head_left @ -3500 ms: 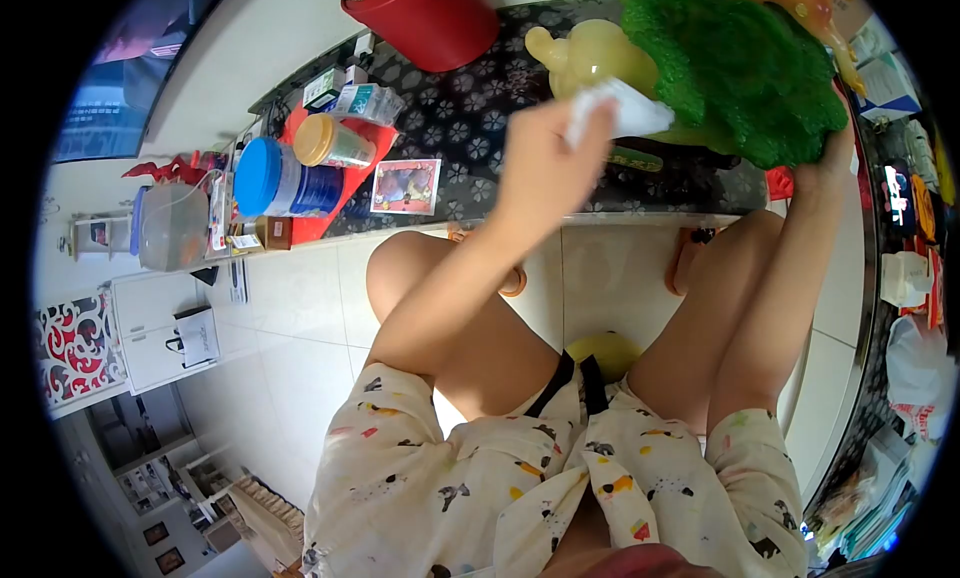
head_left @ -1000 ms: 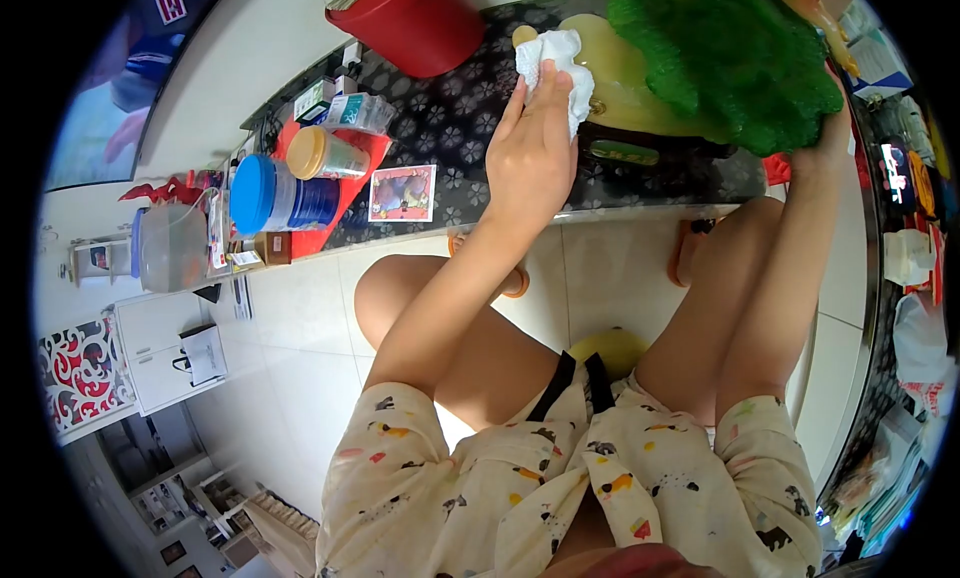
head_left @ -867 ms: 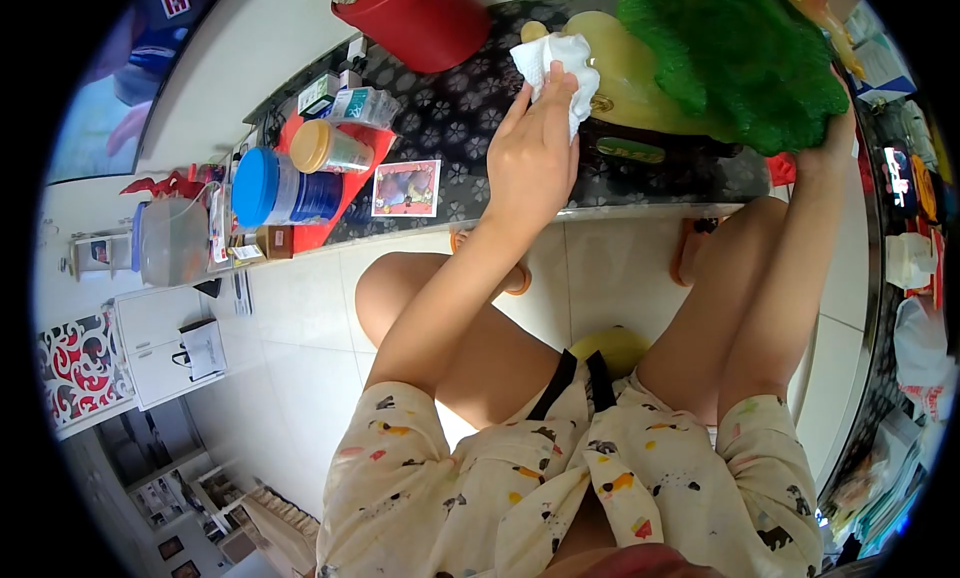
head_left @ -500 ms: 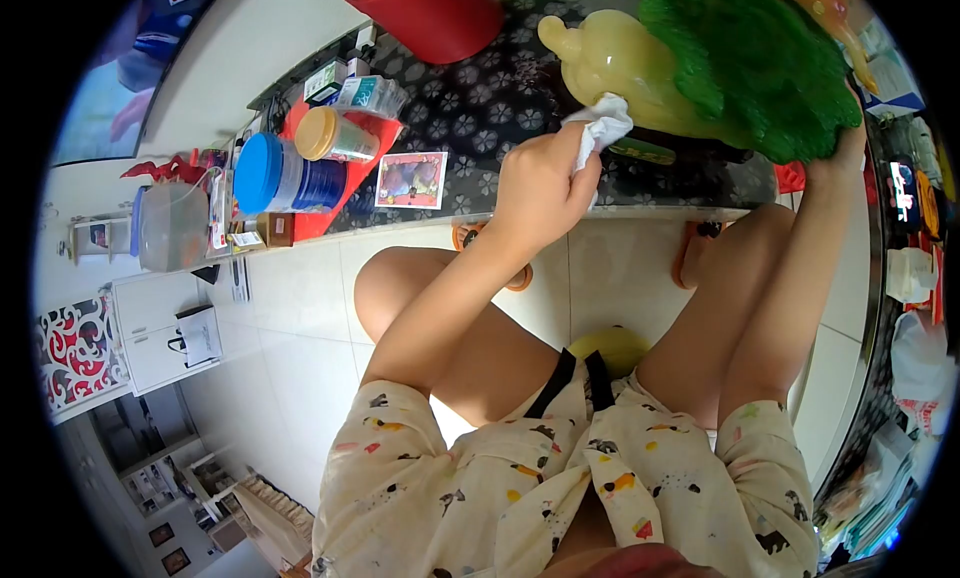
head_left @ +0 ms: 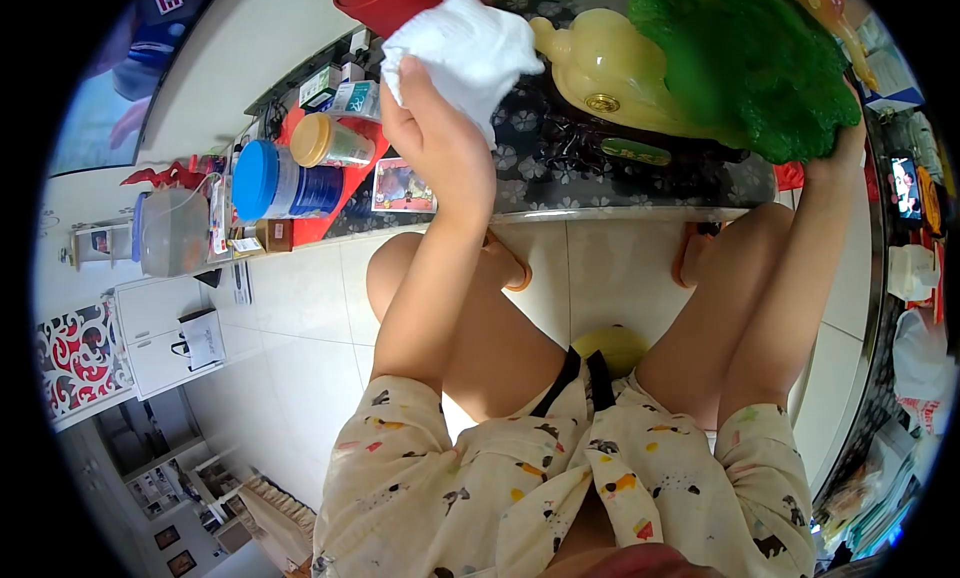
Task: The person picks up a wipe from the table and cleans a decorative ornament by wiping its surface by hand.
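Note:
Pinched between the thumb and fingers of my left hand point(head_left: 437, 148) is a spread white tissue point(head_left: 465, 53), raised over the dark flower-patterned tabletop point(head_left: 520, 168). To its right lies a glossy cabbage ornament point(head_left: 610, 63) with a pale yellow body and ruffled green leaves point(head_left: 740, 68). A round gold emblem and a dark carved base with a green label point(head_left: 637, 151) show along its near side. My right hand point(head_left: 843, 156) holds the far right edge of the leaves; most of its fingers are hidden behind them.
Left on the table stand a blue-lidded jar point(head_left: 258, 181), a yellow-lidded jar point(head_left: 325, 141), small boxes and a picture card point(head_left: 403, 186) by the front edge. A red bucket point(head_left: 400, 0) is at the back. Packets and a phone point(head_left: 905, 186) line the right-hand surface.
My left hand has moved left, away from the ornament's body, and the crumpled tissue now hangs spread out. The gold emblem is uncovered. My right hand stays at the leaves.

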